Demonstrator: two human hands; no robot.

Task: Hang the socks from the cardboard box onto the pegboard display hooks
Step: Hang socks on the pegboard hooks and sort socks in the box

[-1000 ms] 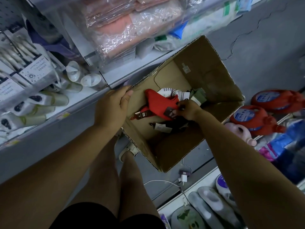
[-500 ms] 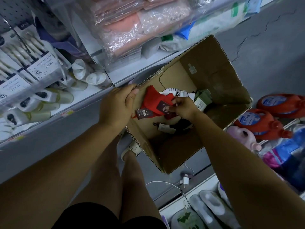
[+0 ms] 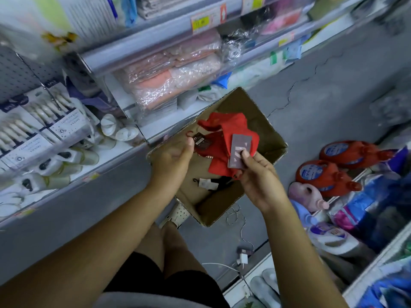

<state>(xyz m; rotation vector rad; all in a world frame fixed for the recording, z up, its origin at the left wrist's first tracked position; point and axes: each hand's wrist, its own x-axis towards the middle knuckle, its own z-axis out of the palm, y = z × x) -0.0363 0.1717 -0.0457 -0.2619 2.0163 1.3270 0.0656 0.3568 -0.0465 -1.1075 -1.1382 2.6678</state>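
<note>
An open cardboard box [image 3: 270, 138] stands on the floor below me. Above it my right hand [image 3: 258, 176] pinches the grey card label of a pair of red socks [image 3: 231, 136], thumb on the card. My left hand [image 3: 172, 160] holds the dark label and small hook of a second red pair [image 3: 208, 144] at its fingertips. A dark pair of socks with a white tag [image 3: 211, 183] lies on the box bottom. A grey pegboard [image 3: 15, 74] with hanging packs shows at far left.
Shelves on the left carry boxed goods, white bottles [image 3: 55, 165] and plastic-wrapped pink textiles [image 3: 169, 76]. Red detergent jugs [image 3: 322, 174] and a pink bottle sit on the low shelf at right. A charger and white cable [image 3: 242, 256] lie on the grey floor by my feet.
My right hand has lifted the red socks up out of the box. My left hand left the box rim and took hold of the dark label. The camera tilted upward.
</note>
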